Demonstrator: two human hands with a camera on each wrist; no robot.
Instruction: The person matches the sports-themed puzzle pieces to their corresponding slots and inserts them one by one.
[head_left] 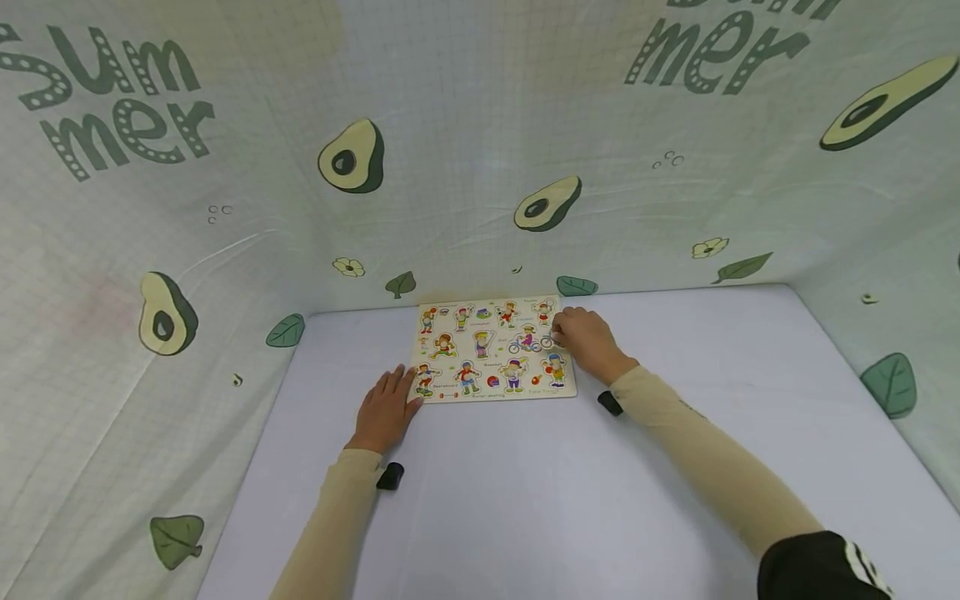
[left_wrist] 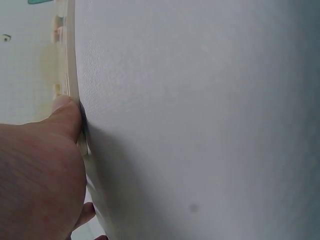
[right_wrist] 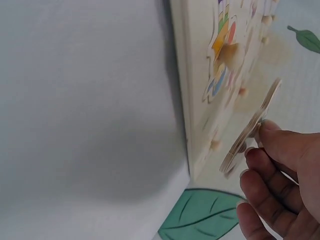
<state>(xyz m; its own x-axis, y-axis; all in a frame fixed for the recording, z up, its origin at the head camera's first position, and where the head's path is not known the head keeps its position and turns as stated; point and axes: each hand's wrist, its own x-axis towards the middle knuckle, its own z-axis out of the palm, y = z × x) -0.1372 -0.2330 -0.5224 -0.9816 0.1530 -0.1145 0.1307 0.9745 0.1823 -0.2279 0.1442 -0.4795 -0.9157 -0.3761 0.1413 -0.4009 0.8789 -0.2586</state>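
A flat wooden peg puzzle board (head_left: 540,396) with printed children at sports lies on the table. My left hand (head_left: 385,408) rests at its left edge, fingers spread; in the left wrist view the thumb (left_wrist: 65,112) lies along the board's edge. My right hand (head_left: 588,342) is over the board's right side. Between its thumb and fingers it pinches a thin wooden puzzle piece (right_wrist: 246,131), seen edge-on and tilted, apart from the board in the right wrist view. The piece's picture is hidden there. Beside the hand is the cyclist picture (head_left: 527,337).
The white table (head_left: 480,500) reaches a hanging cloth (head_left: 450,233) printed with avocados and leaves, close behind the board. Small wooden knobs (right_wrist: 230,54) stand up from the pieces in the board. Each wrist carries a black camera (head_left: 391,477).
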